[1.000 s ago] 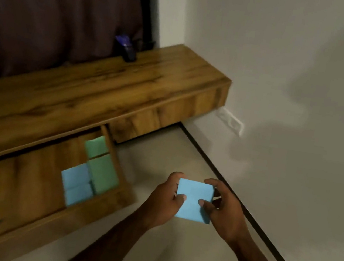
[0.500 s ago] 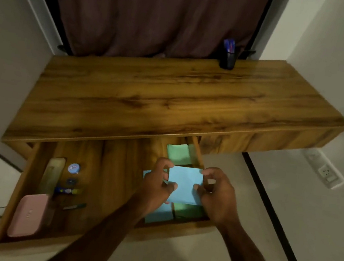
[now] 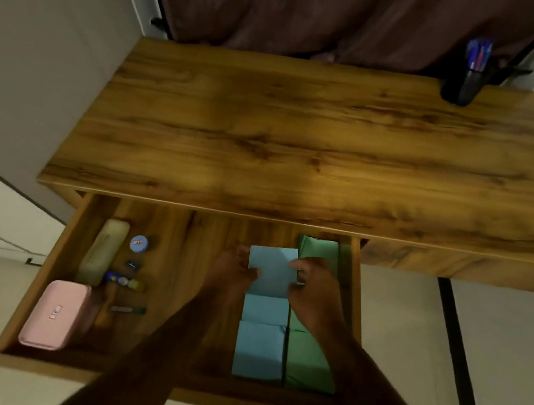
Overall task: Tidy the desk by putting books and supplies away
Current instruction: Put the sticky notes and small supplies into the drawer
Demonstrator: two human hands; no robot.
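A light blue notepad [image 3: 271,269] is held over the open wooden drawer [image 3: 39,276] by both hands. My left hand [image 3: 231,271] grips its left edge and my right hand [image 3: 313,287] grips its right edge. Under and in front of it, more blue pads [image 3: 259,347] lie in a column in the drawer's right part. Green pads [image 3: 306,360] fill the column beside them, against the drawer's right wall. The held pad sits at the far end of the blue column; whether it touches the drawer floor is unclear.
The drawer's left part holds a pink case [image 3: 53,314], a pale green case [image 3: 102,250], a round blue tin [image 3: 139,243], a glue stick [image 3: 124,281] and small items. The wooden desk top [image 3: 303,138] carries a black pen cup [image 3: 463,82] at the back right. A curtain hangs behind.
The view swung left from the desk's right end to face the drawer. Both hands carried the blue pad from over the floor forward into the drawer's far end.
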